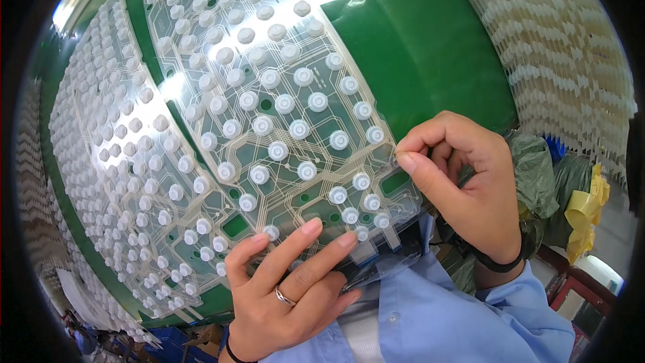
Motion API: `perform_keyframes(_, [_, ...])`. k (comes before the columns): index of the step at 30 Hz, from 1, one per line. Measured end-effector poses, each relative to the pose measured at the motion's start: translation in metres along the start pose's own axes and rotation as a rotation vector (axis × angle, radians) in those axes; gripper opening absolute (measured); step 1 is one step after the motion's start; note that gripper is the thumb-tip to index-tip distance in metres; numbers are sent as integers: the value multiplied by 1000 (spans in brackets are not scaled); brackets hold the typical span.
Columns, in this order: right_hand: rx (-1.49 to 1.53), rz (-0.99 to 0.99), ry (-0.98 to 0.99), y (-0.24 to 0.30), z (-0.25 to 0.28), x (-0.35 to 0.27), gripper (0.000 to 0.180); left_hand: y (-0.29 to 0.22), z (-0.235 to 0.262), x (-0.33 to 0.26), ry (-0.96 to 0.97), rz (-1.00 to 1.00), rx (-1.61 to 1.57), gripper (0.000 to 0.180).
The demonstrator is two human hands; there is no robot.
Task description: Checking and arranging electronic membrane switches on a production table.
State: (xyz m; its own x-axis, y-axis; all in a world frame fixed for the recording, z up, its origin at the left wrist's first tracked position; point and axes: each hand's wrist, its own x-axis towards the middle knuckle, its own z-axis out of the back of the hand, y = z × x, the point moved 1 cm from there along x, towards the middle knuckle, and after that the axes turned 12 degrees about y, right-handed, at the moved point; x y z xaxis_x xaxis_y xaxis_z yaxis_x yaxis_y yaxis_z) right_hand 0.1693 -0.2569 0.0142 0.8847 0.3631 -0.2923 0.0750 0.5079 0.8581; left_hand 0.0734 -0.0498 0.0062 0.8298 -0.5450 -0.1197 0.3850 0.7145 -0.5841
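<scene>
A clear flexible circuit sheet (269,114) dotted with several small white rubber domes lies on a green table (416,47). My right hand (463,181) pinches the sheet's right edge between thumb and forefinger. My left hand (289,289), with a ring on one finger, rests its spread fingertips on the sheet's near edge beside the lowest domes. More dome-covered sheets (127,181) lie overlapped to the left.
Stacks of white honeycomb-like material (564,60) fill the right side. A dark green bag (544,181) and a yellow tape roll (584,208) sit at the right below it. My blue shirt (430,316) fills the lower middle.
</scene>
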Motion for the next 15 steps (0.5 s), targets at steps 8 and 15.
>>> perform_keyframes(8, [-131,36,-33,2,-5,0,5,-1,0,0,-4,9,-2,24])
perform_keyframes(15, [-271,132,-62,0,-9,-2,14,-2,-2,-1,-34,-1,6,23])
